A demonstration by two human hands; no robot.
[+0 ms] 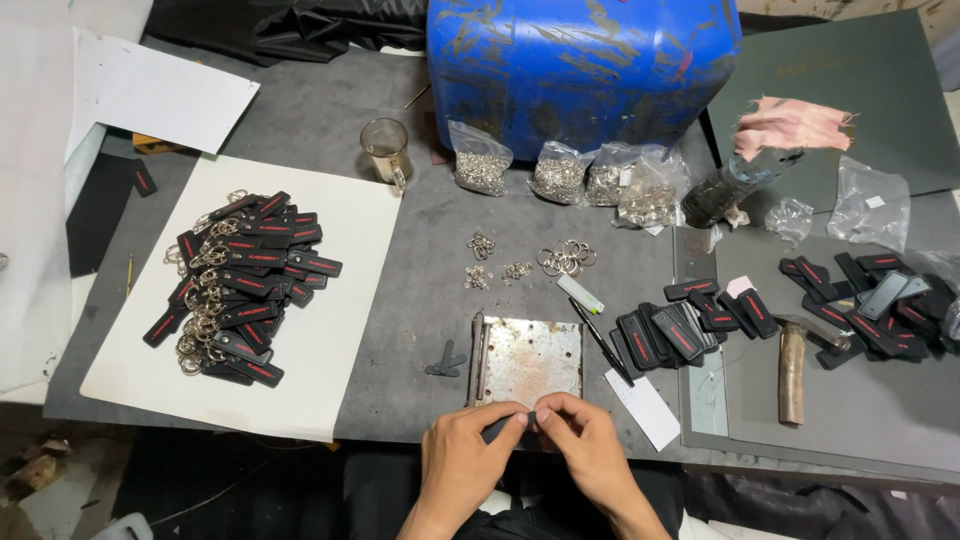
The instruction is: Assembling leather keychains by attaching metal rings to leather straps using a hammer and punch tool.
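My left hand [470, 455] and my right hand [588, 450] meet at the table's near edge, fingertips pinched together on a small black tag [503, 428] held between them. Most of the tag is hidden by my fingers. Just beyond them lies a rusty metal plate [527, 360]. A pile of finished black tags with red marks and key rings [235, 285] rests on a white sheet [330, 340] to the left. Loose black tags [680, 330] are stacked to the right of the plate.
Small metal rings [566, 257] and fittings [480, 245] lie mid-table. Bags of rings [560, 178] lean against a blue drum [585, 65]. A metal cup [386, 150], a hammer [793, 370], a lighter [580, 293], a pen [600, 340] and more tags [880, 300] lie about.
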